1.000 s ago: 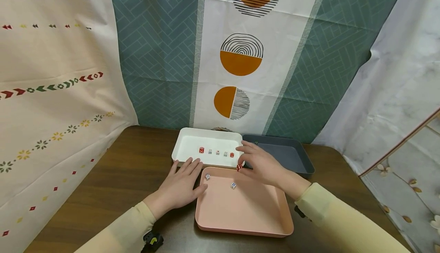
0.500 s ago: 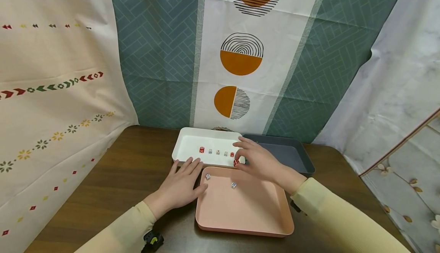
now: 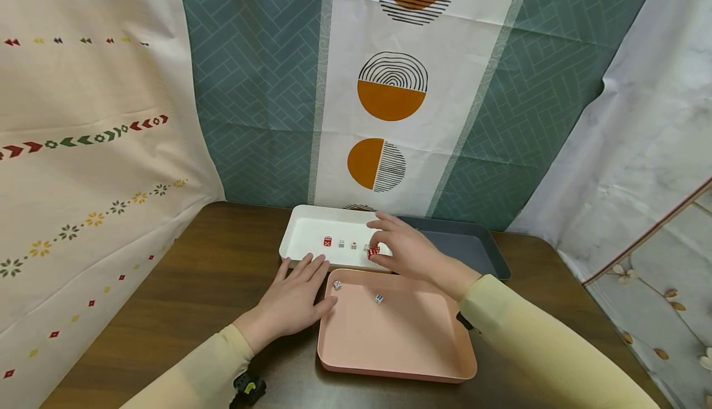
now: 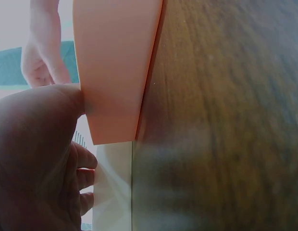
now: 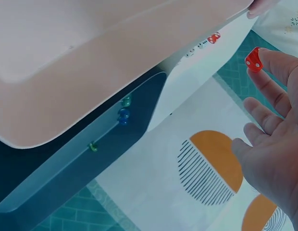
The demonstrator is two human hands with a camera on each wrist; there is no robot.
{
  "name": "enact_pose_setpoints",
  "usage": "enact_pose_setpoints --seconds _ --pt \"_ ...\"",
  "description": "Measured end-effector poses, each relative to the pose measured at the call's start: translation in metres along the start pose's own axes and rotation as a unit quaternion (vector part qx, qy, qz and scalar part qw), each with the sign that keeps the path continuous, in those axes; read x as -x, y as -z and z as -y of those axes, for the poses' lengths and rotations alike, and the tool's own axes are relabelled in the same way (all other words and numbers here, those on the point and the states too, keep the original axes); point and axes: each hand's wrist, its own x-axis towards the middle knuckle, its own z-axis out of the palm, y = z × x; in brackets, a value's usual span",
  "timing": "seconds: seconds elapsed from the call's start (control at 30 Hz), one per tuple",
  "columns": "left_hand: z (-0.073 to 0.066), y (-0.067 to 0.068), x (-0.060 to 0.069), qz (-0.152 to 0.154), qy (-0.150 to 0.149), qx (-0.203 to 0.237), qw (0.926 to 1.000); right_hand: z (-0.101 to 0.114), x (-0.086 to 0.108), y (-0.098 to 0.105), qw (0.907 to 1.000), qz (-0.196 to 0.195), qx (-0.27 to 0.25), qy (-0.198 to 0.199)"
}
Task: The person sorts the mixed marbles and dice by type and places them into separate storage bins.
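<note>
My right hand (image 3: pixel 408 249) pinches a red die (image 5: pixel 254 59) between thumb and forefinger over the right part of the white tray (image 3: pixel 311 216). In the head view, a row of dice lies in that tray: a red die (image 3: pixel 327 241) at the left, then white dice (image 3: pixel 342 244); the right end is partly covered by the held die and fingers. My left hand (image 3: pixel 292 303) has its fingers spread at the white tray's front edge, its thumb touching the left rim of the pink tray (image 3: pixel 397 344). Two white dice (image 3: pixel 379 299) lie in the pink tray.
A dark tray (image 3: pixel 464 248) stands right of the white one, partly behind my right hand. Small green and blue pieces (image 5: pixel 123 116) show inside it in the right wrist view. Patterned cloths (image 3: pixel 267 88) hang behind the wooden table (image 3: pixel 183 291).
My right hand has moved left with the red die, from above the pink tray's back edge to over the white tray. My left hand has stayed in place.
</note>
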Motion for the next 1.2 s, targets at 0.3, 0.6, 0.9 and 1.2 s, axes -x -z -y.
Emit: enact_pose_setpoints --seconds 0.3,0.6,0.9,1.2 --pt "0.001 0.0 -0.001 0.004 0.004 -0.004 1.0 0.004 -0.018 -0.001 0.9998 0.019 0.01 -0.003" --pt "0.003 0.0 -0.001 0.003 0.005 -0.01 0.9999 0.006 -0.033 -0.003 0.9996 0.026 0.01 -0.002" --pt "0.004 -0.002 -0.002 0.002 0.007 -0.015 0.9999 0.011 -0.045 -0.004 0.999 0.041 0.016 -0.006" --pt "0.001 -0.001 -0.001 0.005 0.003 -0.008 1.0 0.012 -0.057 -0.005 0.9986 0.048 0.015 -0.016"
